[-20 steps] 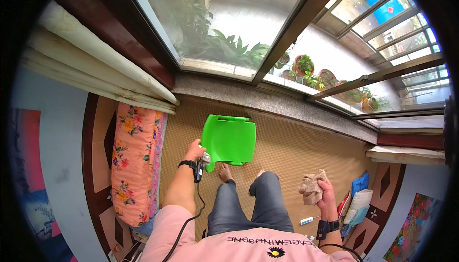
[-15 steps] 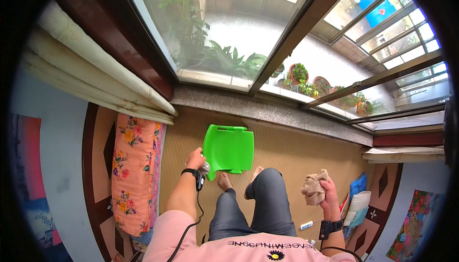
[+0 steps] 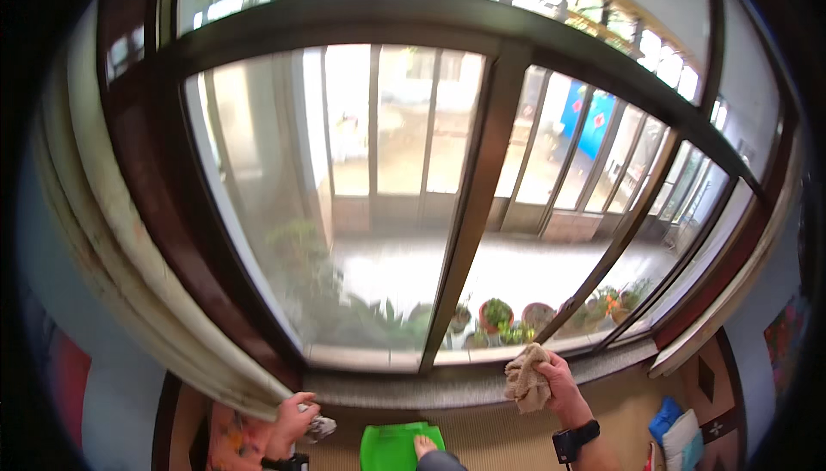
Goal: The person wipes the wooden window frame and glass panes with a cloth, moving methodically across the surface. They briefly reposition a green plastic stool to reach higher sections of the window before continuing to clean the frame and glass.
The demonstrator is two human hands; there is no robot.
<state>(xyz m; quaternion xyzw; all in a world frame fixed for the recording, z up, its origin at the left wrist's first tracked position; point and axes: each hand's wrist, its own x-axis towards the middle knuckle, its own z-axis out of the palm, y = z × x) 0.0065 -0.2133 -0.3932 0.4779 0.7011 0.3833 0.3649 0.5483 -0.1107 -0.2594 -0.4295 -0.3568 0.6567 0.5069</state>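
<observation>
In my right hand (image 3: 564,387) is a crumpled beige cloth (image 3: 527,378), gripped at its right side and raised before the window sill (image 3: 482,392). My left hand (image 3: 295,417) is lower, near the bottom of the curtain (image 3: 163,316), its fingers closed round a small greyish-white cloth (image 3: 322,428). Below and between both hands stands a bright green plastic stool (image 3: 387,449), cut off by the lower edge. My bare foot (image 3: 424,445) shows against its top; whether it rests there I cannot tell. Ahead, the tall window pane (image 3: 387,239) looks hazy at the left.
Dark window bars (image 3: 482,196) divide the panes. Beyond the glass, potted plants (image 3: 496,314) line a ledge. A patterned orange quilt (image 3: 237,437) lies at the lower left. Blue and white cushions (image 3: 680,437) are at the lower right, beside the ribbed tan mat (image 3: 482,437).
My view has tilted up from the floor to the window. My right hand has reached forward with the beige cloth. A foot now appears over the green stool instead of beside it.
</observation>
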